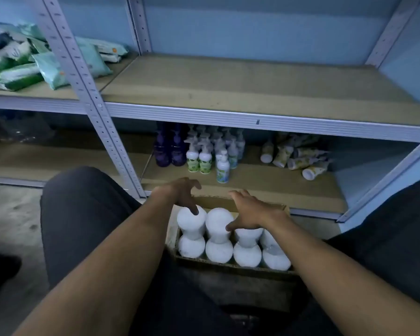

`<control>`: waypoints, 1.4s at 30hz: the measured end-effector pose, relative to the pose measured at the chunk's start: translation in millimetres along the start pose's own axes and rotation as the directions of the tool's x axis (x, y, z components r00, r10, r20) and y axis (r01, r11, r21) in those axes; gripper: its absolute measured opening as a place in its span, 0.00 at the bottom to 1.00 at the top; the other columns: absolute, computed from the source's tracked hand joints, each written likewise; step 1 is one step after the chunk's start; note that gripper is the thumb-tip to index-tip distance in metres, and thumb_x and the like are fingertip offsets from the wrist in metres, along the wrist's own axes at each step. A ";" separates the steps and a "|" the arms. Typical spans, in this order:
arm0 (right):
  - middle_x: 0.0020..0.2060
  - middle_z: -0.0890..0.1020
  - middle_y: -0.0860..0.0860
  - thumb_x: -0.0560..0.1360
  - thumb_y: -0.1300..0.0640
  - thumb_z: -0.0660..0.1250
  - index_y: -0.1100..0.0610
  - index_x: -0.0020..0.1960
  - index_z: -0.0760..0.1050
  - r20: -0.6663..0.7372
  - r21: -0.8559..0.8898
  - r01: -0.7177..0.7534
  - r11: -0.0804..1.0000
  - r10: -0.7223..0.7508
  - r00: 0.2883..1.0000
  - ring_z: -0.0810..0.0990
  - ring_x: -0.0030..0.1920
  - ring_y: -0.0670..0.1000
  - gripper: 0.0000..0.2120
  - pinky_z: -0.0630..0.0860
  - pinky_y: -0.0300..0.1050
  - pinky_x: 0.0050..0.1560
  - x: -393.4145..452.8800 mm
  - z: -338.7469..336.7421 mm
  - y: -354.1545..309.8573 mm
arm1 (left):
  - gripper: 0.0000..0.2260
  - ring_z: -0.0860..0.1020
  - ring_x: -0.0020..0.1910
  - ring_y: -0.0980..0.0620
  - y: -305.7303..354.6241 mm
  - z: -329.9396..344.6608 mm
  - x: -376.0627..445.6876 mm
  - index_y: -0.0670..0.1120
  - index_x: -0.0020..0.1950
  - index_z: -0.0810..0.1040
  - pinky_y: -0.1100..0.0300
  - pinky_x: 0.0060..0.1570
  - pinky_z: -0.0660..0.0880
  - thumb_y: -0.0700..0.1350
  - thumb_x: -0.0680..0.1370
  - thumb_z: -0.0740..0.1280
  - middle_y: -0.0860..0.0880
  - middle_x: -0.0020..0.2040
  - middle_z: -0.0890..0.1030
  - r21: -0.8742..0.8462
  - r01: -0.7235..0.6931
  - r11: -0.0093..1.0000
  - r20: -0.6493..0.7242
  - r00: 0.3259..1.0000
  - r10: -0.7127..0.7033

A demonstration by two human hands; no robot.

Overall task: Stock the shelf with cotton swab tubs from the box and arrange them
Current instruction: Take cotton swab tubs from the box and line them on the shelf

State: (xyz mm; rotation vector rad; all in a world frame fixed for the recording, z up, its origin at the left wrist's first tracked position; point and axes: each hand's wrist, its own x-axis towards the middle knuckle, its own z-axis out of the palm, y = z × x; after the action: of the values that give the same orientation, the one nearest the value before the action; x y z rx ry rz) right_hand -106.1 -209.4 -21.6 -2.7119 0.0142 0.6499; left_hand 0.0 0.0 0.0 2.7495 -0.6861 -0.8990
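Tubs (218, 238) of cotton swabs, white and waisted with rounded ends, stand packed side by side in an open cardboard box (228, 265) directly beneath both hands. Left hand (183, 194) hovers with fingers spread and curled, one fingertip touching the leftmost tub's top; it grips nothing. Right hand (249, 210) is likewise splayed, palm down, thumb resting against the second tub, clamped on nothing. Beyond the fingers, a lower shelf (264, 187) carries pump bottles (205, 157) and toppled tubes (298, 160). Above those, a bare brown shelf board (252, 86) spans the metal rack; further left lie soft green packets (34, 66). Dark trousered knees (83, 214) flank the box.
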 end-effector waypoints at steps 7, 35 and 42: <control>0.75 0.58 0.50 0.66 0.42 0.79 0.49 0.79 0.55 0.022 0.020 0.066 0.998 -0.067 0.998 0.66 0.73 0.58 0.50 0.73 0.55 0.64 11.9 22.5 -3.4 | 0.41 0.67 0.71 0.45 -5.8 33.4 -4.8 0.50 0.76 0.64 0.50 0.67 0.69 0.50 0.67 0.79 0.45 0.73 0.65 -0.039 0.000 0.999 -0.009 1.000 -0.001; 0.70 0.61 0.48 0.69 0.49 0.75 0.47 0.73 0.62 -0.083 0.099 0.122 0.988 -0.114 0.990 0.69 0.66 0.55 0.37 0.77 0.53 0.54 63.5 68.1 12.9 | 0.42 0.64 0.69 0.41 -18.2 84.1 49.7 0.51 0.77 0.60 0.44 0.63 0.73 0.47 0.68 0.78 0.48 0.77 0.59 0.041 0.100 0.994 -0.042 0.994 -0.098; 0.67 0.64 0.48 0.66 0.48 0.77 0.43 0.74 0.64 -0.125 0.179 0.162 0.970 -0.141 0.982 0.69 0.66 0.52 0.40 0.74 0.49 0.61 53.3 16.5 14.5 | 0.45 0.66 0.69 0.40 -1.3 24.0 36.9 0.47 0.77 0.62 0.47 0.65 0.71 0.52 0.65 0.79 0.45 0.73 0.66 0.077 0.048 0.996 -0.070 0.997 -0.043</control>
State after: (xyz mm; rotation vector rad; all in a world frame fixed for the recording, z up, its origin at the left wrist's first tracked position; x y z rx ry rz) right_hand -67.0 -213.6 -63.7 -2.5325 -0.0982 0.4295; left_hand 12.5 -16.8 -38.8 2.8610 -0.6626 -0.7996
